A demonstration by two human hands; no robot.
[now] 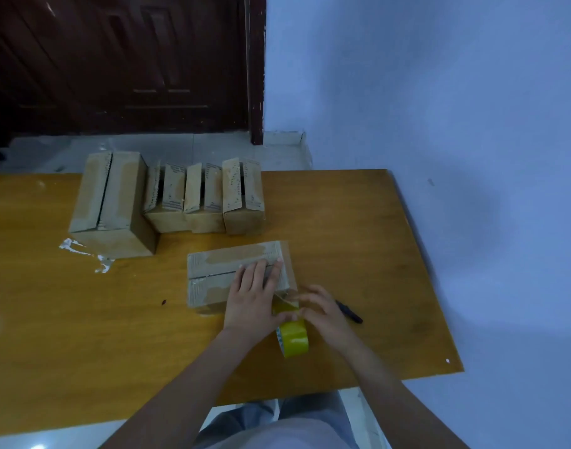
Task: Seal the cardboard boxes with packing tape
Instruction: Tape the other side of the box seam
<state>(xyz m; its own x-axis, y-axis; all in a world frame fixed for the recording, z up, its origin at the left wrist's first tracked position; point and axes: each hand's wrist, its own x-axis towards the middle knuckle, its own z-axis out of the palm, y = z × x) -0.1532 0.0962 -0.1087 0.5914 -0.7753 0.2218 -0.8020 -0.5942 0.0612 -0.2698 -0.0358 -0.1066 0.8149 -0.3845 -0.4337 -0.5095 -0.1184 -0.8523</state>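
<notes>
We see a worn brown cardboard box [226,273] lying mid-table, flaps shut along a centre seam; our left hand [251,296] presses flat on it, fingers straight; our right hand [323,311] pinches yellow tape [294,340] at the box's near right corner; bare wooden table [358,222] lies to the right.

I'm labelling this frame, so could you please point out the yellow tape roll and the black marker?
yellow tape roll [295,339]: head view, on its glossy outer band.
black marker [350,312]: head view, mid-barrel on the wooden table.
</notes>
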